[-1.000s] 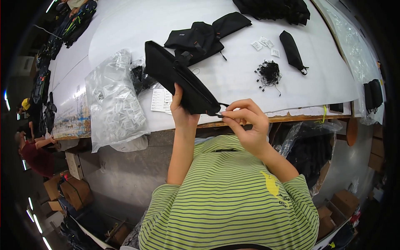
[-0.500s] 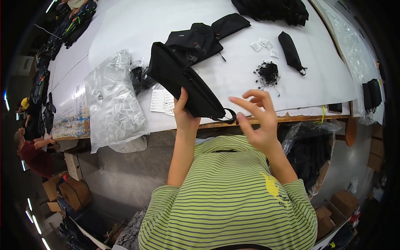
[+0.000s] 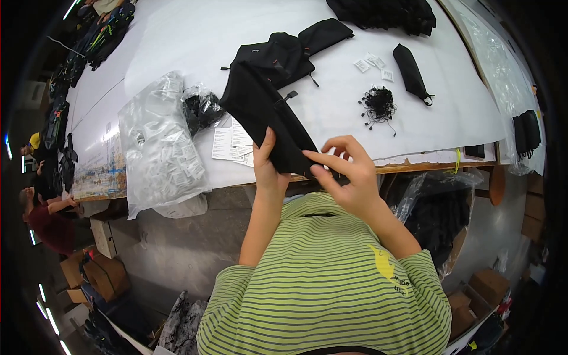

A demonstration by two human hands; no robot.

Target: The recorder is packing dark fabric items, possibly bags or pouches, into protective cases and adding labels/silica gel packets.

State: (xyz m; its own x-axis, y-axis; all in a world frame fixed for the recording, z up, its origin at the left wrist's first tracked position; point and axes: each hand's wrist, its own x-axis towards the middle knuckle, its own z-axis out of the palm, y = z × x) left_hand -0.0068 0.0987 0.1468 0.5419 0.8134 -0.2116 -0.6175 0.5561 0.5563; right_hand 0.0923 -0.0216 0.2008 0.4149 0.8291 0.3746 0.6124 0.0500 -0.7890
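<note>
A long black fabric pouch (image 3: 251, 97) with a zip is held tilted over the near edge of the table. My left hand (image 3: 272, 163) is closed round its lower part, with the thumb lying across the front. At the pouch's near right end, the thumb and forefinger of my right hand (image 3: 346, 171) are bent together on its edge; the exact bit they pinch is hidden. A small black zip pull sticks out from the pouch's side. Beyond the pouch lie more black fabric bags (image 3: 275, 56) with small orange details.
To the left are a clear plastic bag of small white packets (image 3: 165, 148), a bag of black pieces (image 3: 203, 107) and printed cards (image 3: 225, 143). Rightward lie black cord tags (image 3: 378, 105), white packets (image 3: 374, 61) and another black pouch (image 3: 410, 71). A black fabric pile (image 3: 384, 13) lies far back.
My right hand has moved left and down onto the pouch's end, covering the loop there. The pouch has turned slightly, and its zip pull now shows.
</note>
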